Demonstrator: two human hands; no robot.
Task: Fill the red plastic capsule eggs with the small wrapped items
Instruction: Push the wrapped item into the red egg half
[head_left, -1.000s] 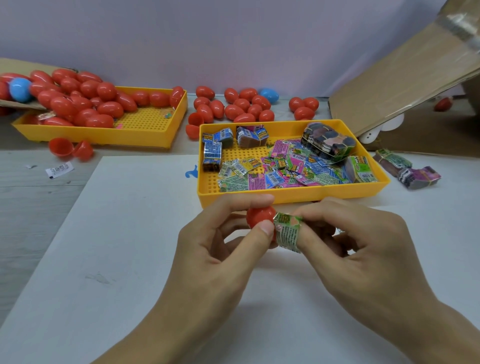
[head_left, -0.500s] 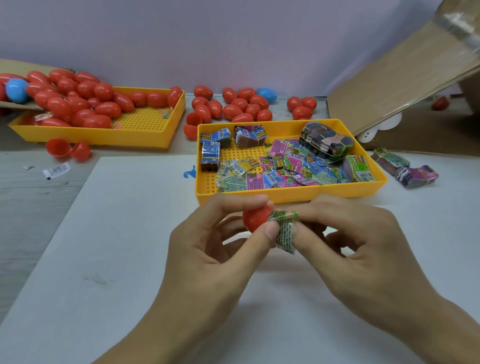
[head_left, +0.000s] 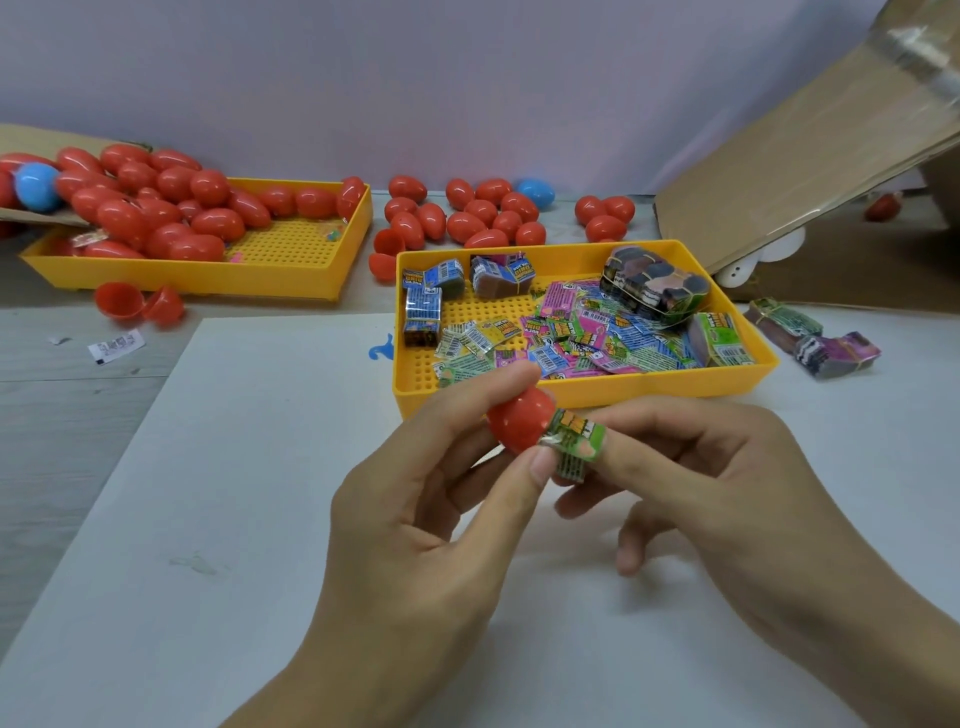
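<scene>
Egg half (head_left: 519, 421) pinched in my left hand (head_left: 415, 499), slick, light; right hand (head_left: 701, 483) pinches crinkly soft wrapper (head_left: 576, 441) by edges, pushing in.

The left hand (head_left: 415, 499) covers the red egg half's (head_left: 519, 421) lower side, so its open rim stays hidden. Print on the green wrapped item (head_left: 576, 441) is too small to read (partly under fingers (head_left: 540, 462)). The cardboard box (head_left: 810, 156) runs past the right edge.
</scene>
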